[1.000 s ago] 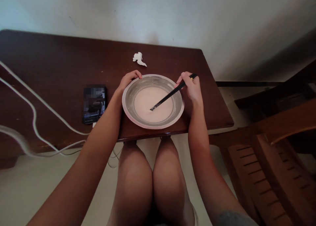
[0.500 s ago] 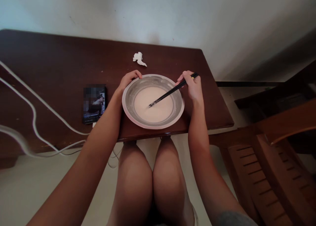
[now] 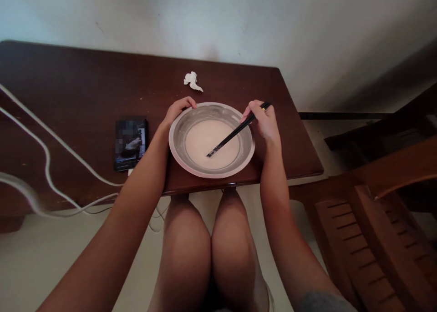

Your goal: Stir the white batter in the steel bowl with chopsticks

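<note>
A wide metal bowl (image 3: 176, 150) rests at the front edge of the dark wooden table, with a pale, milky liquid (image 3: 201, 139) in it. My left hand (image 3: 179, 109) grips the bowl's far left rim, its fingertips over the edge and its thumb hidden. Black chopsticks (image 3: 235, 132) slant down to the left from my right hand (image 3: 262, 118), which is closed around their upper part above the bowl's right rim. Their coated lower tips dip into the liquid near the middle.
Left of the bowl, a phone (image 3: 130, 143) with a lit screen lies on the table (image 3: 75, 89). White cables (image 3: 48, 162) run across the left side. A crumpled tissue (image 3: 193, 81) lies behind the bowl. At the right stands a slatted wooden chair (image 3: 355, 239); a wall rises behind.
The chopstick tips have moved slightly nearer to me in the liquid, and my right hand has shifted a little to the left. My left hand and the bowl stay in place.
</note>
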{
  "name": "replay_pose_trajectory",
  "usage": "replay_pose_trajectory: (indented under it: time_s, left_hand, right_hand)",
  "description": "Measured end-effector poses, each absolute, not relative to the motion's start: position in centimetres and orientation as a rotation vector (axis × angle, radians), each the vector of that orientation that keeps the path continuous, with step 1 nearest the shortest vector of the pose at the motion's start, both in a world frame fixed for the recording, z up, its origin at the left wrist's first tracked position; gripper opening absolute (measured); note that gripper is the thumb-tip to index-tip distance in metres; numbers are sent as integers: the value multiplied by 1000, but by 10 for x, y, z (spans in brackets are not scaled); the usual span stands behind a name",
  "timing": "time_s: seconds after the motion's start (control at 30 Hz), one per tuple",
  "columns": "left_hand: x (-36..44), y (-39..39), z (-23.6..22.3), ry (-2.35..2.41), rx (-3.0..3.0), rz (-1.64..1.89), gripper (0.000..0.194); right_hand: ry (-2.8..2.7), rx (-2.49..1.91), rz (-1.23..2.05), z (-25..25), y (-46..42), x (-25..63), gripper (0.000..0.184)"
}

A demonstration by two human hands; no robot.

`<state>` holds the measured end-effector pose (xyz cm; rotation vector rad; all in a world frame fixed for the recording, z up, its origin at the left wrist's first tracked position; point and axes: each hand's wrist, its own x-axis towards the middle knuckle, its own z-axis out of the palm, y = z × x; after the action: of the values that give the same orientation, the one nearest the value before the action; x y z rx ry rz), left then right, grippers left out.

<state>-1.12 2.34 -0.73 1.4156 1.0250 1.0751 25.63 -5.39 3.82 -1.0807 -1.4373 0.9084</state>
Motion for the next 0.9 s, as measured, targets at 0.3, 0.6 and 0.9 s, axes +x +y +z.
replay_pose_trajectory:
  time_s: [0.3,0.6,0.9]
  left_hand:
    - [-13,23,-9,1012,1461,1066,12]
    - [-10,23,-6,1039,1389,1073,17]
    - [-10,19,-5,1046,1401,1098,17]
  right_hand:
    - [-1419,-1101,873,37,-53,256,45]
    - [-1331,-1111,784,39,-53,258,50]
    - [-1332,-1084,789,37,-53,256,47]
